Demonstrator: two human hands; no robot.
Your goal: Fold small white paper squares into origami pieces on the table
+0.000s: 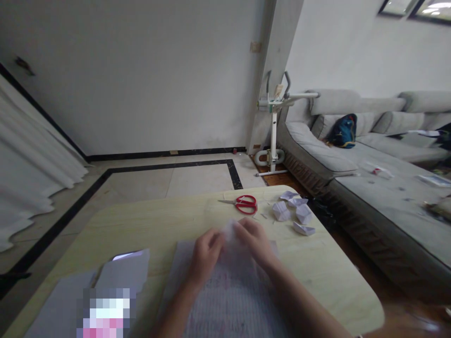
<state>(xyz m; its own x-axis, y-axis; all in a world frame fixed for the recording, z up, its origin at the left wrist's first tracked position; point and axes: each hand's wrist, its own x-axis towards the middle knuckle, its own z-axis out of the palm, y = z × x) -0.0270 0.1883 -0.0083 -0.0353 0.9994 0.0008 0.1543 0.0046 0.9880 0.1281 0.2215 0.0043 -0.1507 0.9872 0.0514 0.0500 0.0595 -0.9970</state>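
Note:
Both my hands meet over a small piece of white paper (229, 231) above a lined sheet (225, 291) on the pale wooden table (162, 220). My left hand (205, 253) is curled with its fingers pinching the paper's left side. My right hand (254, 237) is closed on its right side. The paper is blurred, so its fold cannot be made out. Red-handled scissors (243, 204) lie just beyond my hands. Several folded white paper shapes (294, 211) sit to the right of the scissors.
More grey-white sheets (123, 272) lie at the table's near left. A grey sofa (369, 164) with a blue bag (343, 131) stands to the right, close to the table's edge. A white exercise bike (273, 136) stands by the wall. Curtains (31, 164) hang at left.

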